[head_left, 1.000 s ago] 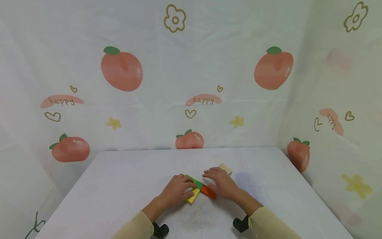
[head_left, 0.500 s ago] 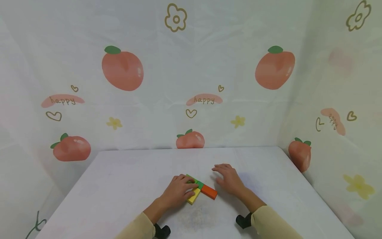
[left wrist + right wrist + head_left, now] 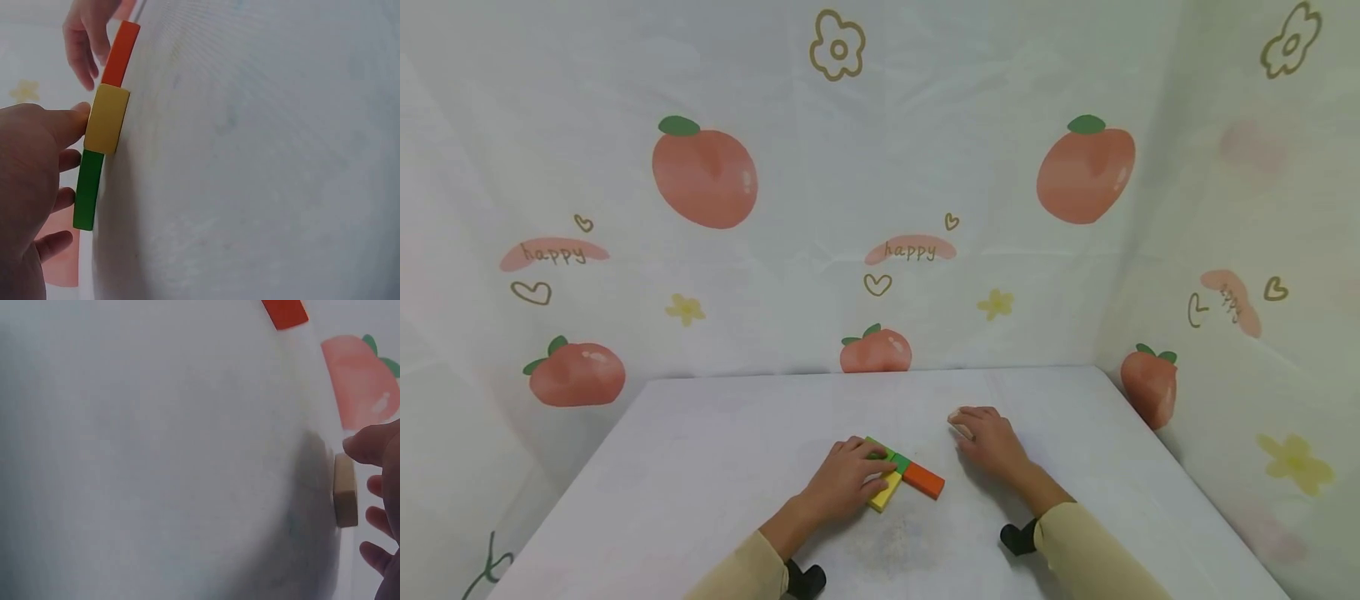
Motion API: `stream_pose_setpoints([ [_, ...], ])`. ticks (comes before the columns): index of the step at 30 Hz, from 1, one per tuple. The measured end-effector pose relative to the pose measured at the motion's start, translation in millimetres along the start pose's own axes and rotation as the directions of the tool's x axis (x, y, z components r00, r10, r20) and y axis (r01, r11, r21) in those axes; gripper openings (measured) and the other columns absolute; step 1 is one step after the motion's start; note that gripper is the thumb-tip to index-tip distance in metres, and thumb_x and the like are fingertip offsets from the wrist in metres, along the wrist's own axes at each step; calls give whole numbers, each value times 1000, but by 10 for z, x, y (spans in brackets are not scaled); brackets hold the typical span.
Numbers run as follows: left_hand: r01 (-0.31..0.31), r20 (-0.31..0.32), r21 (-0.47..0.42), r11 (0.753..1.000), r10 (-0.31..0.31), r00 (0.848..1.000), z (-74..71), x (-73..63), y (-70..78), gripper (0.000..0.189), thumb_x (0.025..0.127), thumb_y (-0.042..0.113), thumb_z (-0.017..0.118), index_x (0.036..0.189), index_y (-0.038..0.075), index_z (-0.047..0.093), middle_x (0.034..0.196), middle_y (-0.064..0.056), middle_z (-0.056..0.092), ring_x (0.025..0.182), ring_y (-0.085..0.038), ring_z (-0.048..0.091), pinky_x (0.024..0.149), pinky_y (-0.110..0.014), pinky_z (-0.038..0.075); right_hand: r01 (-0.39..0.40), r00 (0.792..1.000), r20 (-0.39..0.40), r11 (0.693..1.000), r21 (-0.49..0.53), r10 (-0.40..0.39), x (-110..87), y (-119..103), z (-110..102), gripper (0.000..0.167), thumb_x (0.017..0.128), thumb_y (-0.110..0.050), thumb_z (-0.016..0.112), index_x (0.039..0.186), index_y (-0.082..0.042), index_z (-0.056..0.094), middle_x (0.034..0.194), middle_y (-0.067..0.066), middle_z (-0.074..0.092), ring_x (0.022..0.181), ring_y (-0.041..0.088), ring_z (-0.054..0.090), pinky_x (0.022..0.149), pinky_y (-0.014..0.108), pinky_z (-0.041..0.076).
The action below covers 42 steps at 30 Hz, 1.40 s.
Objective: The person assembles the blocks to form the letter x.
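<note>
My left hand rests on a low group of coloured blocks, its thumb touching the yellow block and its fingertips against the green block. A smaller green block lies at the middle of the group, and from it an orange-red block points to the right. The fingers partly cover the far green piece. Farther back on the right, my right hand is held over a plain wooden block. Its thumb and fingers stand around that block without a visible grip.
The white table runs back to a cloth wall printed with fruit, flowers and "happy" labels. A second cloth wall stands to the right. Dark wrist mounts sit at the sleeves.
My right hand has moved off the orange-red block, back and to the right, to the wooden block. The left hand has stayed on the coloured blocks.
</note>
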<state>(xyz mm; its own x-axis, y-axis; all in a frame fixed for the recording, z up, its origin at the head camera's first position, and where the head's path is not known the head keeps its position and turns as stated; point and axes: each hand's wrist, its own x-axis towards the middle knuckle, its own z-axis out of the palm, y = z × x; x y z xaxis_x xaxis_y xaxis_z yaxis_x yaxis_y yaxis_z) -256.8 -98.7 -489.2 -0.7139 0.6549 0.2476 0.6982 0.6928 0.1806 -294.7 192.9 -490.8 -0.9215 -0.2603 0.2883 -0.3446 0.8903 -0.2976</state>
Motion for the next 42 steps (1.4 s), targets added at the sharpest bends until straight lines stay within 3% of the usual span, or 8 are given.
stream_pose_setpoints([
  [7,41,23,-24,999,-40,999,-12,33,16,30,95,35,63,123,27,70,122,5,59,113,-18,49,91,-41,41,-99,992,77,995,-12,99,97,61,-68,29,85,-21,74,112,-12,70,123,9,63,107,29,53,89,48,44],
  [12,71,42,-12,997,-71,997,-31,54,43,30,93,34,65,122,28,70,121,5,60,110,-17,50,89,-39,42,-110,986,118,993,-46,114,184,79,-110,27,84,-23,75,106,-10,68,106,7,66,92,24,52,82,44,44],
  [19,74,41,-12,997,-74,996,-32,58,55,28,92,32,67,120,27,72,118,4,60,107,-17,50,86,-37,43,-111,975,179,988,-109,129,308,93,-112,28,83,-27,77,98,-10,61,83,2,57,80,22,50,77,41,46],
  [26,101,60,-23,995,-100,993,-57,69,90,29,92,32,68,120,27,72,119,4,60,108,-17,50,88,-38,43,-125,958,244,987,-106,148,380,88,-148,34,82,-25,78,104,-8,58,85,4,58,77,22,52,75,41,47],
  [34,109,63,-17,994,-108,992,-51,77,89,28,92,33,67,119,27,72,118,5,60,108,-17,50,87,-37,43,-129,941,299,986,-106,155,440,107,-201,28,84,-22,75,104,-10,60,90,5,62,77,22,54,75,41,48],
  [42,114,62,-16,993,-113,992,-70,77,101,28,92,32,67,119,27,72,117,5,60,107,-17,50,87,-36,43,-103,943,312,992,-67,119,434,104,-283,28,85,-16,73,110,-6,64,92,5,63,82,22,55,81,42,48],
])
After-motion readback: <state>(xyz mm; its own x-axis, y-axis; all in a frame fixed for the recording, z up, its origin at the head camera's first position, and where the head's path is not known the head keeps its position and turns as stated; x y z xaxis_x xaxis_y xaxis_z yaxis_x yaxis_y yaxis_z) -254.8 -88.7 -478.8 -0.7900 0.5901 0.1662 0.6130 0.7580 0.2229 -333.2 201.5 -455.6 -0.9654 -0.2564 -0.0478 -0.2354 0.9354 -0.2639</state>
